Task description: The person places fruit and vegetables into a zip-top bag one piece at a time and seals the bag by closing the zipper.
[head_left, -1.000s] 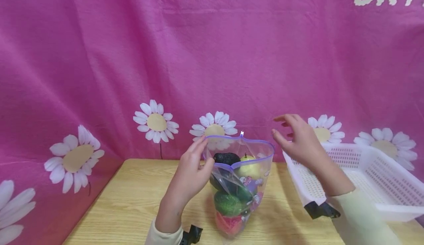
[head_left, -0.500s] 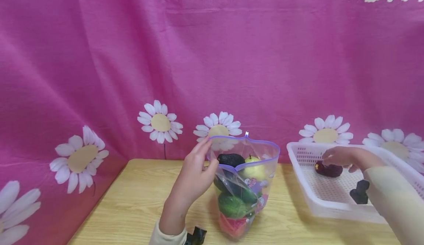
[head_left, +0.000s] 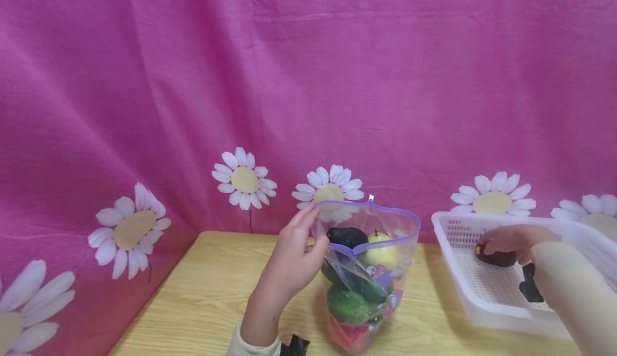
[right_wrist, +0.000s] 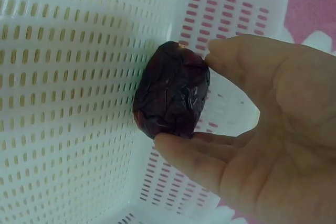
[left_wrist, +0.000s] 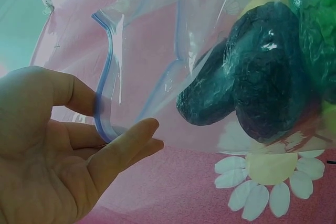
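A clear zip bag (head_left: 407, 243) with a purple zip edge stands upright on the table, its mouth spread. My left hand (head_left: 291, 267) holds the bag's left edge; in the left wrist view the zip edge runs between thumb and fingers. Inside are dark avocados (left_wrist: 268, 72), a yellow-green fruit (head_left: 383, 254) with a stem, a green fruit (head_left: 347, 303) and something red (head_left: 344, 335) at the bottom. Inside the white basket (head_left: 463, 286), my right hand (head_left: 520, 238) grips a wrinkled dark-purple fruit (right_wrist: 173, 90), thumb and fingers at its opposite ends.
The perforated basket stands right of the bag, its raised rim around my right hand. A wooden table (head_left: 231, 275) lies under both. Behind hangs a pink cloth (head_left: 308, 88) with daisies; it also covers the left side.
My right hand has moved from beside the bag down into the basket and closed on the dark-purple fruit. My left hand still holds the bag's edge. The head view has shifted slightly.
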`<state>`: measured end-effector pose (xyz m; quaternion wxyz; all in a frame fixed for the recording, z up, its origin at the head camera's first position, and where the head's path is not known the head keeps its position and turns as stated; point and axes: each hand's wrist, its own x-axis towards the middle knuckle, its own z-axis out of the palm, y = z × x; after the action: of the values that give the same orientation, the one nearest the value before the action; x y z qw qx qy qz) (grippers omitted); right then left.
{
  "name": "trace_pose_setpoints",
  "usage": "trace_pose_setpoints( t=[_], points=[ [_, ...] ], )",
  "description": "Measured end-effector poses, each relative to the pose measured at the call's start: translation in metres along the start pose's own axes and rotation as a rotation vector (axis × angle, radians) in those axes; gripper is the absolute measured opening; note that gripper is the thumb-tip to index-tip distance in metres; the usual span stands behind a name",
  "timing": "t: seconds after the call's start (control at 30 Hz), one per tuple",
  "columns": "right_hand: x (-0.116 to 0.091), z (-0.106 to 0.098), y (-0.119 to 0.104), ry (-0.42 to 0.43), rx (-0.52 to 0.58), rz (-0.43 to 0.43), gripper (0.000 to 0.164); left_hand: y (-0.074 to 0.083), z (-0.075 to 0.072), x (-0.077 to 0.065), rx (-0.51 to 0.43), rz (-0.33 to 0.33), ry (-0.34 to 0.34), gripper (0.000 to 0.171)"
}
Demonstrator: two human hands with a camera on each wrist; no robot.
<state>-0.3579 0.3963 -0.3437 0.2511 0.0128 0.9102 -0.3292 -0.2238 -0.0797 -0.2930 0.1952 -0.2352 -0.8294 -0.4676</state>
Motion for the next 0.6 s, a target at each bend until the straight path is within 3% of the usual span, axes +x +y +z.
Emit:
trace_pose_setpoints(
  t=[0.23, 0.43, 0.6],
  points=[
    [0.004, 0.001, -0.019, -0.070, -0.165, -0.102, 0.058, 0.001, -0.004, 0.001, 0.008, -0.028, -0.012, 0.053],
    [0.007, 0.008, -0.026, 0.061, -0.366, -0.137, 0.032, 0.000, -0.004, 0.001, 0.009, -0.025, -0.018, 0.052],
    [0.011, 0.016, -0.019, 0.134, -0.312, -0.085, 0.035, 0.000, -0.003, 0.001, -0.001, -0.033, -0.026, 0.052]
  ],
)
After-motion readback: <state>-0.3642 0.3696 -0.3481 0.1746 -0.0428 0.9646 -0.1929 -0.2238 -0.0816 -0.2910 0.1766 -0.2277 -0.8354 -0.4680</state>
